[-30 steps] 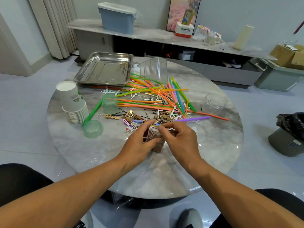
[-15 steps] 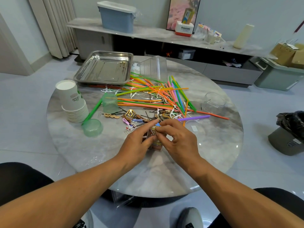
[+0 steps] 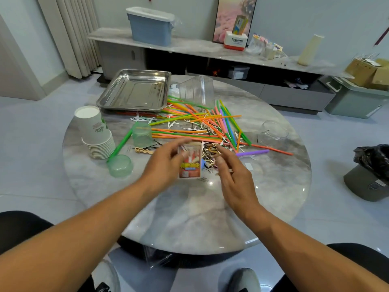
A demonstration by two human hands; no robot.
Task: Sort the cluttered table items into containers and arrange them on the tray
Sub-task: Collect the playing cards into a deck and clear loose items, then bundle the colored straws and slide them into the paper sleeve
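Observation:
My left hand grips a small printed card box by its left edge and holds it upright just above the table, picture side towards me. My right hand hovers to the right of the box with relaxed fingers, apart from it and holding nothing. Both hands are motion-blurred. Just behind the box lies a heap of gold and black hair clips. Coloured straws and white floss picks are scattered further back. The steel tray sits at the far left of the round marble table.
A stack of paper cups stands at the left, with two green plastic cups near it. A clear ribbed container lies behind the straws and a clear jar at the right. A bin with a black bag stands on the floor.
Both hands were together on the box low over the table. Now my left hand has lifted and turned the box upright, and my right hand has let go and moved right.

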